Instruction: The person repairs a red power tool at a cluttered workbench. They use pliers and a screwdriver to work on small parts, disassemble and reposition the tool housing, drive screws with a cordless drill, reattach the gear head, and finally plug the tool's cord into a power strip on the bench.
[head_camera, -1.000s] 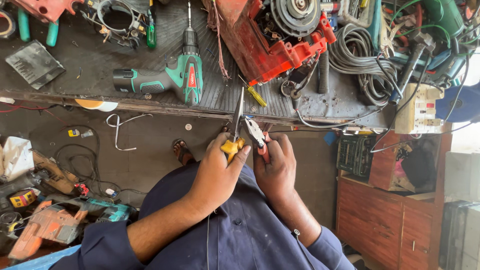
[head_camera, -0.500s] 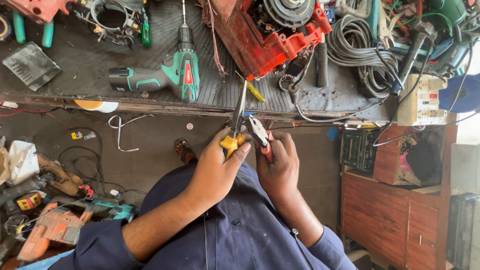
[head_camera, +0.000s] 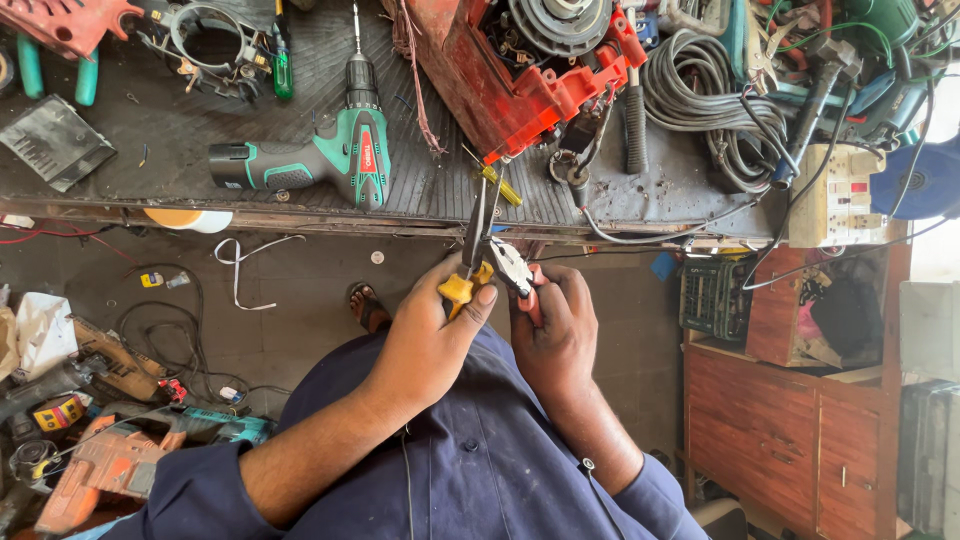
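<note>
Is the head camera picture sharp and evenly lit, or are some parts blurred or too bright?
Head view: mostly sharp, both hands crisp, left hand on a yellow-handled tool, right hand on red-handled pliers; soft daylight, weak shadows; right edge washed out near the blue disc; the workbench edge bows slightly.
</note>
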